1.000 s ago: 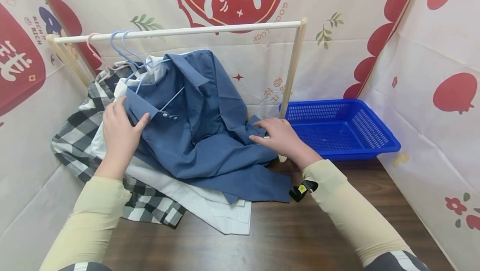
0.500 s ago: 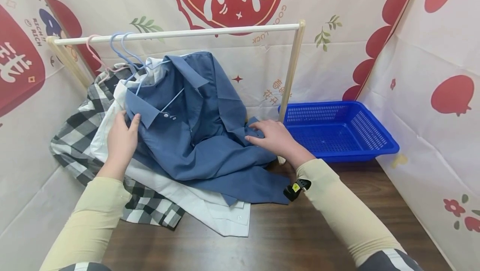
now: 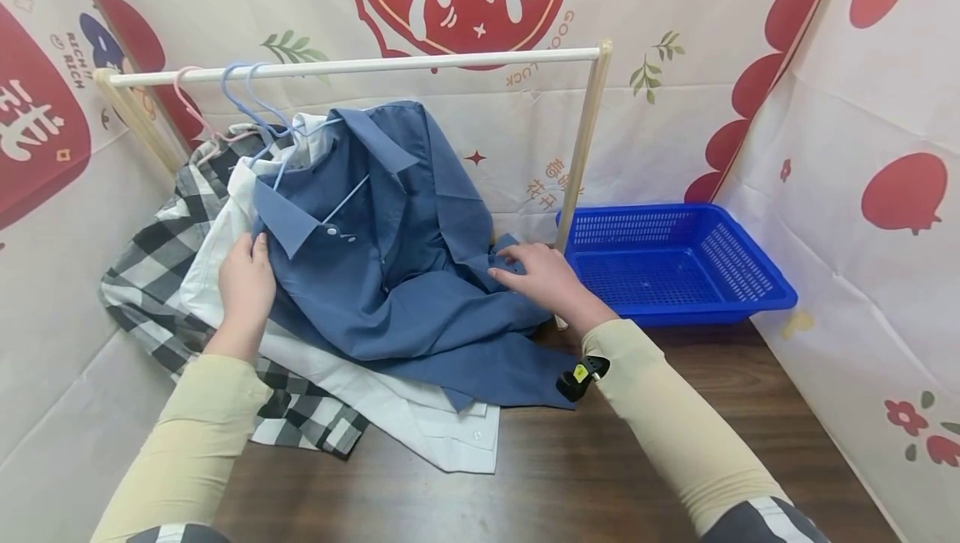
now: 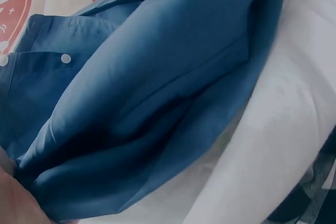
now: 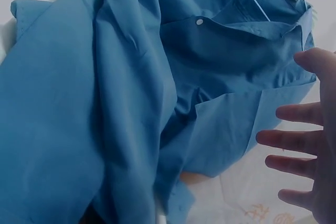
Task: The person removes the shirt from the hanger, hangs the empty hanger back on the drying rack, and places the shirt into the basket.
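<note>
A blue button shirt (image 3: 360,301) hangs from a light blue hanger (image 3: 272,109), its collar spread and its front partly unbuttoned. My left hand (image 3: 247,284) pinches its edge below the collar's left point. In the left wrist view, the blue cloth gathers in folds beside that hand (image 4: 21,203). My right hand (image 3: 543,276) is near the shirt's right sleeve; in the right wrist view its fingers are spread apart, with nothing gripped. Behind the blue shirt hang a white shirt (image 3: 213,268) and a black-and-white checked shirt (image 3: 157,268).
The rack's white rail (image 3: 450,62) runs across above the shirts, with a wooden post (image 3: 585,143) at its right. A blue plastic basket (image 3: 682,309) stands right of that post. Shirt hems lie on the brown wooden table (image 3: 585,476).
My left hand has moved down from beside the collar and now pinches the shirt's edge below it. My right hand has shifted only slightly, staying by the sleeve.
</note>
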`<state>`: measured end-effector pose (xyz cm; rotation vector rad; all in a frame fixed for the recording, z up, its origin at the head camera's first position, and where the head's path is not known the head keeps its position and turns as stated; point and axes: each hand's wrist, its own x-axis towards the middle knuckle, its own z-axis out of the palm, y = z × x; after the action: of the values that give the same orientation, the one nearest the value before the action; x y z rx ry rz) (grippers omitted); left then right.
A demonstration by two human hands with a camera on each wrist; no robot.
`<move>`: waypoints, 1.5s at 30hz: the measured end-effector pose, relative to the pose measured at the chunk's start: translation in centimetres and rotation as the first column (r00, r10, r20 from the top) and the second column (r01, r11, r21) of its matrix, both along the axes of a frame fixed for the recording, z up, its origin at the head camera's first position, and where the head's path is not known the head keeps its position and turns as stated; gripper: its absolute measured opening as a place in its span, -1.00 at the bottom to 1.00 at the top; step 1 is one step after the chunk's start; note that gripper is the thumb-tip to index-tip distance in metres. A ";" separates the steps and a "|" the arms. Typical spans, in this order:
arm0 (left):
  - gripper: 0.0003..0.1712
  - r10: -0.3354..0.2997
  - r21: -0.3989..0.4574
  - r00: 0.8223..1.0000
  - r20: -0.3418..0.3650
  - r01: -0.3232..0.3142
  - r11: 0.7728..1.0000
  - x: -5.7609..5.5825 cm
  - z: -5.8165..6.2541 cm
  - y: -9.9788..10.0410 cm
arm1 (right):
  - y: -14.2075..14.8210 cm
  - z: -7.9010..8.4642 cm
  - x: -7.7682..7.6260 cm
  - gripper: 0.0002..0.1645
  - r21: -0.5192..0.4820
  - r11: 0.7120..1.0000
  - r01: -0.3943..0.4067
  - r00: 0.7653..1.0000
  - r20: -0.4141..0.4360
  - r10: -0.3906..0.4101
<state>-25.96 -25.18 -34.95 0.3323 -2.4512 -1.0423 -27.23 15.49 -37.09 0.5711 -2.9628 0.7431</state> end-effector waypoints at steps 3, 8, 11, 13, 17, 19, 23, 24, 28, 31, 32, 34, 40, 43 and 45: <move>-0.49 0.001 0.045 1.000 -0.019 0.000 0.999 -0.2 -0.1 0.3 | -0.2 -0.4 0.0 -0.39 -0.039 0.999 0.012 1.000 0.004 -0.011; -0.49 0.011 0.077 0.999 -0.053 -0.007 0.997 -0.4 -0.2 0.7 | -0.7 -1.0 0.1 -0.41 -0.058 0.998 -0.003 1.000 0.025 0.005; -0.48 0.007 0.083 0.997 -0.078 -0.001 0.997 -0.4 -0.1 0.9 | -1.0 -1.1 0.1 -0.41 -0.062 0.998 -0.001 0.999 0.033 0.003; -0.48 0.002 0.086 0.995 -0.098 0.007 0.996 -0.5 0.1 1.1 | -1.1 -1.1 0.1 -0.41 -0.065 0.998 0.007 1.000 0.028 -0.005; -0.49 -0.002 0.090 0.992 -0.125 0.013 0.996 -0.6 0.4 1.3 | -1.4 -0.9 0.1 -0.42 -0.077 0.997 0.014 1.000 0.012 -0.013; -0.50 0.000 0.089 0.992 -0.129 0.012 0.996 -0.5 0.6 1.4 | -1.6 -0.8 0.2 -0.41 -0.085 0.996 0.014 1.000 0.005 -0.014; -0.50 0.000 0.090 0.991 -0.135 0.012 0.996 -0.4 0.9 1.6 | -1.9 -0.5 0.3 -0.40 -0.107 0.994 0.018 1.000 -0.015 -0.020; -0.50 0.000 0.090 0.990 -0.138 0.013 0.996 -0.4 1.0 1.7 | -1.9 -0.4 0.3 -0.42 -0.112 0.994 0.018 0.999 -0.029 -0.021; -0.49 -0.018 0.091 0.989 -0.147 0.031 0.995 -0.4 1.2 2.1 | -2.0 0.1 0.3 -0.46 -0.126 0.992 0.023 0.997 -0.076 -0.032; -0.49 -0.037 0.089 0.988 -0.152 0.051 0.995 -0.4 1.3 2.3 | -1.9 0.8 0.6 -0.46 -0.123 0.992 0.024 0.995 -0.091 -0.035; -0.48 -0.043 0.088 0.987 -0.154 0.057 0.994 -0.4 1.3 2.4 | -1.8 1.0 0.7 -0.47 -0.124 0.992 0.022 0.995 -0.094 -0.034; -0.49 -0.052 0.078 0.986 -0.160 0.065 0.995 -0.3 1.3 2.5 | -1.6 1.4 0.9 -0.47 -0.126 0.992 0.020 0.994 -0.103 -0.033; -0.49 -0.070 0.049 0.980 -0.188 0.080 0.996 0.2 1.6 3.0 | -1.0 2.2 1.2 -0.48 -0.155 0.988 0.017 0.990 -0.139 -0.039; -0.50 -0.076 0.047 0.978 -0.194 0.086 0.995 0.7 1.7 3.1 | -0.7 2.4 1.4 -0.48 -0.165 0.986 0.029 0.987 -0.151 -0.055; -0.50 -0.079 0.044 0.977 -0.199 0.089 0.995 0.9 1.8 3.1 | -0.5 2.4 1.6 -0.49 -0.170 0.985 0.036 0.986 -0.155 -0.063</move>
<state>-25.02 -22.06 -33.20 0.1353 -2.2802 -1.1202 -25.65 14.99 -34.65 0.5175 -2.7249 0.8856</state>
